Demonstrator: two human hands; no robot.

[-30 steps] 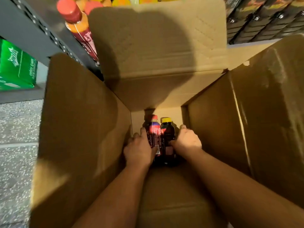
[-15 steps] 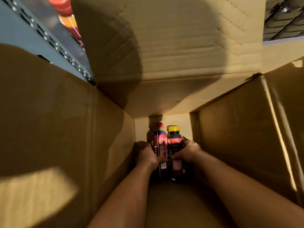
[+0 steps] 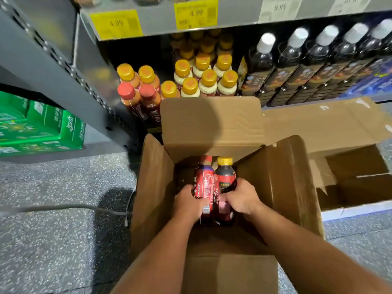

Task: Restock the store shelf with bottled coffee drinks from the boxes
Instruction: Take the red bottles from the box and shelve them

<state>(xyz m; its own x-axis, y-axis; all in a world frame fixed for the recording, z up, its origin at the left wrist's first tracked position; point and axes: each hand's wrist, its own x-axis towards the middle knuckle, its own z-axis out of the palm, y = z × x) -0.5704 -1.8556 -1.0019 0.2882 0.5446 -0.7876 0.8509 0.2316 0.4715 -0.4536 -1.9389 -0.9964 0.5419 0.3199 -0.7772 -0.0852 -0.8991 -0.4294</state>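
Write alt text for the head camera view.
Two bare hands reach into an open cardboard box on the floor, the left hand gripping a red-capped coffee bottle and the right hand a yellow-capped coffee bottle. Behind the box, a store shelf holds rows of bottled drinks.

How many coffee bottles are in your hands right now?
2. A red-capped, red-labelled coffee bottle in the left hand, and a yellow-capped dark coffee bottle in the right hand, both inside the open brown cardboard box. More may sit hidden beneath.

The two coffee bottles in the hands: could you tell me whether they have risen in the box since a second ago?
Yes: the two coffee bottles now sit higher, nearer the box opening.
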